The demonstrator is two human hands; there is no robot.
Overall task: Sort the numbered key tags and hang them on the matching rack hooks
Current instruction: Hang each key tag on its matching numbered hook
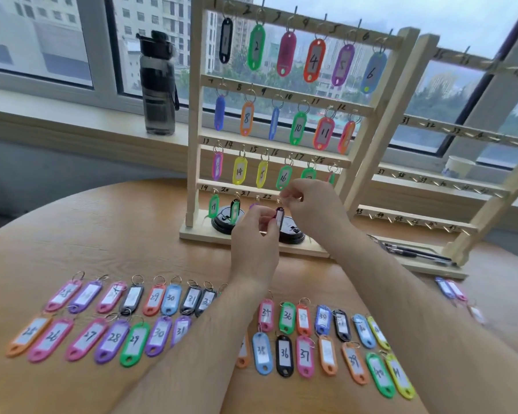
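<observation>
From the head camera, both hands meet at the bottom rail of the near wooden rack, by the hooks marked 21 and 22. The left hand pinches a dark key tag between thumb and curled fingertips and holds it upright just in front of the rail. Its number cannot be read, and its colour may be black or deep purple. The right hand is just above, its thumb and forefinger closed on the tag's split ring right at the rail.

Tags hang on the three upper rails, and a green tag 19 is on the bottom rail's first hook. A second rack to the right has bare hooks.

On the round wooden table, the loose tags lie in two rows, which both forearms cross. More lie to the right. A dark water bottle stands on the windowsill, well left of the rack, and a paper cup is behind the second rack.
</observation>
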